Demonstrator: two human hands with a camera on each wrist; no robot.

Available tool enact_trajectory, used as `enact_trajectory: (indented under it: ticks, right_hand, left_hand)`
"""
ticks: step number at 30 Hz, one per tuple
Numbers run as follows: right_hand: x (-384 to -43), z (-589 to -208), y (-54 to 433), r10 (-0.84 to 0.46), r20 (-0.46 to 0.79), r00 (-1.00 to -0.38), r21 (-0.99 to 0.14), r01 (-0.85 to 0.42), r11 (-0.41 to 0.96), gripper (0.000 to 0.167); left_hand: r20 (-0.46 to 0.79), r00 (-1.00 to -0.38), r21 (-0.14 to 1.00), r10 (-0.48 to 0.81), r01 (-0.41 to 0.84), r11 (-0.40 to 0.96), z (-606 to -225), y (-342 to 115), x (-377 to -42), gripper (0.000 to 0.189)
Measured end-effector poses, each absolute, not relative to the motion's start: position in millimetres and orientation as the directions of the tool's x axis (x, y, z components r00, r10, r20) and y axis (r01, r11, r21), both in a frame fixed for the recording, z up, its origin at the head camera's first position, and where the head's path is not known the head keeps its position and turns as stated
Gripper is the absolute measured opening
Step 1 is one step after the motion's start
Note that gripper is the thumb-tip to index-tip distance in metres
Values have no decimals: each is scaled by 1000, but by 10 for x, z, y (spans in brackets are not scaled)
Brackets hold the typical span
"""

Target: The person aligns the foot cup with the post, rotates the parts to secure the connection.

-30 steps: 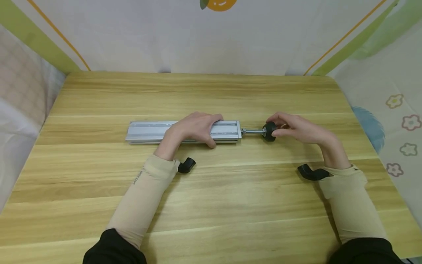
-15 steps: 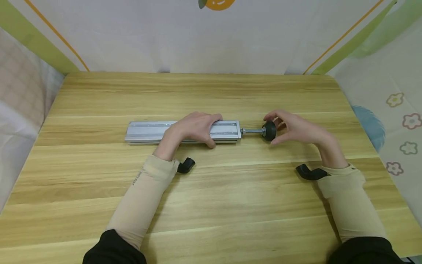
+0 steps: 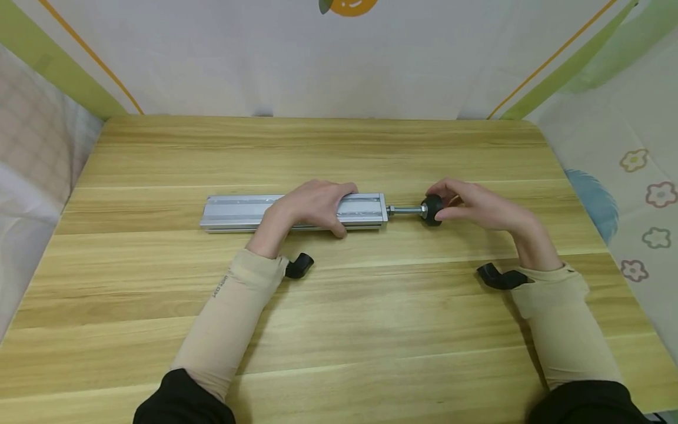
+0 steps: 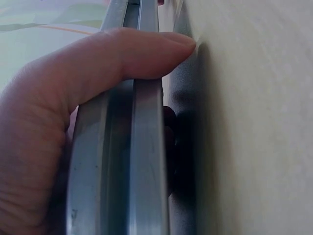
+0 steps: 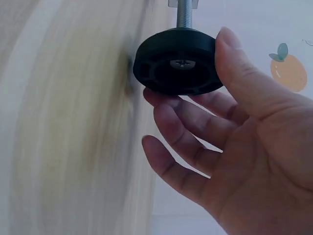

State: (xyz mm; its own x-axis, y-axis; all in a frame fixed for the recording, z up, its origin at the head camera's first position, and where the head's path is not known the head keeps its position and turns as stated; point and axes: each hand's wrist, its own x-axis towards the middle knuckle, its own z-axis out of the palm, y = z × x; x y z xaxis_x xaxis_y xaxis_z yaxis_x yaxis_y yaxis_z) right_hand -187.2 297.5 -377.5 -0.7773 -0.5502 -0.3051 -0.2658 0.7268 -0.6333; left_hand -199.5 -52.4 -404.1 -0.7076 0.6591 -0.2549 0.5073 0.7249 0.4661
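My left hand (image 3: 312,205) grips a silver aluminium profile (image 3: 233,212) that lies lengthwise across the table. In the left wrist view its thumb (image 4: 146,53) crosses the grooved side of the profile (image 4: 146,147), and fingertips show dimly in the dark gap behind. A threaded rod (image 3: 406,210) with a nut sticks out of the profile's right end and carries a black round levelling foot (image 3: 431,210). My right hand (image 3: 479,206) pinches the rim of that foot. From the right wrist, the thumb sits on one edge of the levelling foot (image 5: 146,58), with the other fingers loosely curved below.
A wood-grain table (image 3: 371,330) spreads under both hands. Behind it hangs a white curtain (image 3: 296,65) with green and orange stripes. Black curved pieces (image 3: 299,266) stick out from both beige sleeves (image 3: 233,318).
Half a second ago my right fingers were spread wider around the levelling foot; now they have closed in on its rim again. The left hand and the profile stay put.
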Motion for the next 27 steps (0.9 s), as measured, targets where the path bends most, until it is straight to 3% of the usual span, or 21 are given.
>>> enact_trajectory:
  ticks: [9,18,23,27]
  right_hand:
    - [-1876,-3744,2982,-564,-347,-749,-620,-268,738,47]
    - [-1874,-3788,2957,-537,-329,-777,-681,-200,705,78]
    - [-1872,-3814,2936,-518,-294,-803,-659,-222,718,75]
    - [-1852,-3786,2974,-513,-296,-805,-657,-218,722,63]
  left_hand:
    - [-254,-706,468,661,509,723,-4043,-537,-1985,68]
    - [-247,-702,466,668,519,717,-4018,-514,-2003,70]
    - [-247,-699,465,671,522,715,-4013,-493,-2016,69]
    - [-246,-695,464,675,528,712,-4017,-474,-2021,68]
